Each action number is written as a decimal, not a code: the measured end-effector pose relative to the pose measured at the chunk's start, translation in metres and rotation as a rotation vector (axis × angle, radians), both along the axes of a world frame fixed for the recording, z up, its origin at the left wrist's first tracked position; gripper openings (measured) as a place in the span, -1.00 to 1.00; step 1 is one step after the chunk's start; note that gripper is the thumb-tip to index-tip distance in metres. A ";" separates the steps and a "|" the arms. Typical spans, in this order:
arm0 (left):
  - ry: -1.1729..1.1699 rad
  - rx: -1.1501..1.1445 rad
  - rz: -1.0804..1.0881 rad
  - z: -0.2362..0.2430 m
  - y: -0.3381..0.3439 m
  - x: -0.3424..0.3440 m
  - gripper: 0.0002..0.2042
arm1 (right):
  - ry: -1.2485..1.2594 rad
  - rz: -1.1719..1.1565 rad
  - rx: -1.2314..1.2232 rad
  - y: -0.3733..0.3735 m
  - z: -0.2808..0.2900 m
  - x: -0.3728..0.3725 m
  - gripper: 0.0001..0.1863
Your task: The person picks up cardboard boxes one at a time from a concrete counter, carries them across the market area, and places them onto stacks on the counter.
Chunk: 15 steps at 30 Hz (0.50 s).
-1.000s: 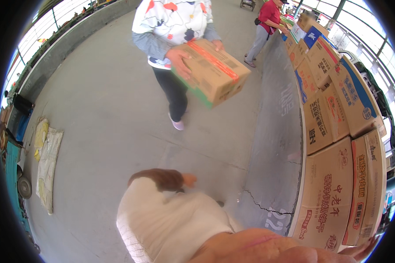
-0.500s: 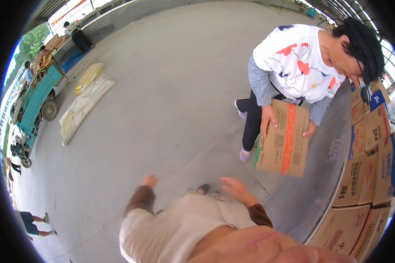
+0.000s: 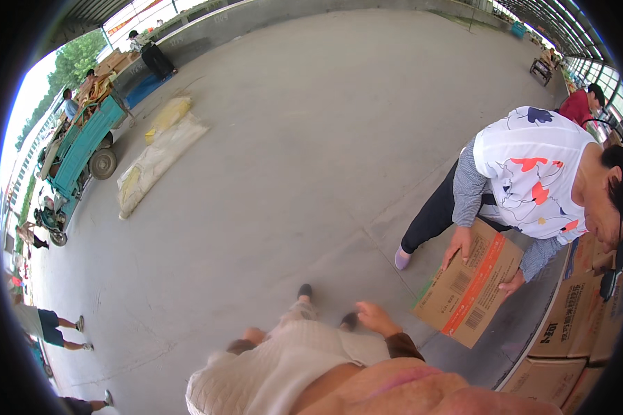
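My right hand (image 3: 374,317) reaches out low at the front with loosely curved fingers, holding nothing, a short way left of a cardboard box. My left hand (image 3: 255,335) is low beside my pale top, its fingers mostly hidden. The box (image 3: 467,287), with an orange tape strip and a green edge, is gripped in both hands of a co-worker (image 3: 522,176) in a patterned white top and dark cap, bending at the right. My feet in dark shoes (image 3: 304,292) show beyond my top.
Stacked cartons (image 3: 564,325) line the right. At left are pale sheets (image 3: 152,166) on the grey floor (image 3: 311,173), a teal cargo tricycle (image 3: 83,155) and several people. A low concrete wall (image 3: 221,17) runs along the back; another person in red (image 3: 574,107) stands behind the co-worker.
My view has swung right-to-left, away from the cartons toward the open floor. The co-worker with the box has shifted rightward in view and bent lower. My hands have dropped slightly since half a second ago.
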<state>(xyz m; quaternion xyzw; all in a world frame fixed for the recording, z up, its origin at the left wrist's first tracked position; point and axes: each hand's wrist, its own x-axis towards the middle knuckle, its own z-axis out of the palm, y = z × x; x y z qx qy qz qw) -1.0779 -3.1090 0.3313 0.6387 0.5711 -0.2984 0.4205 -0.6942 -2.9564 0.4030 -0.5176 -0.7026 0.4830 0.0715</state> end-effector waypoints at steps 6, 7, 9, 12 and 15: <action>-0.198 0.445 -0.121 -0.110 0.052 -0.098 -0.79 | -0.112 0.076 -0.046 0.050 0.021 -0.077 -0.64; -0.263 0.497 -0.043 -0.132 0.042 -0.121 -0.78 | -0.111 0.156 0.059 0.059 0.014 -0.103 -0.64; -0.683 0.439 0.108 -0.119 0.090 -0.122 -0.77 | -0.131 0.113 0.073 0.079 0.027 -0.112 -0.64; -0.539 0.335 -0.189 -0.127 0.139 -0.171 -0.78 | 0.037 -0.065 0.035 0.096 0.061 -0.147 -0.63; -0.272 0.347 -0.387 -0.144 0.171 -0.221 -0.79 | 0.028 -0.028 0.077 0.108 0.084 -0.188 -0.64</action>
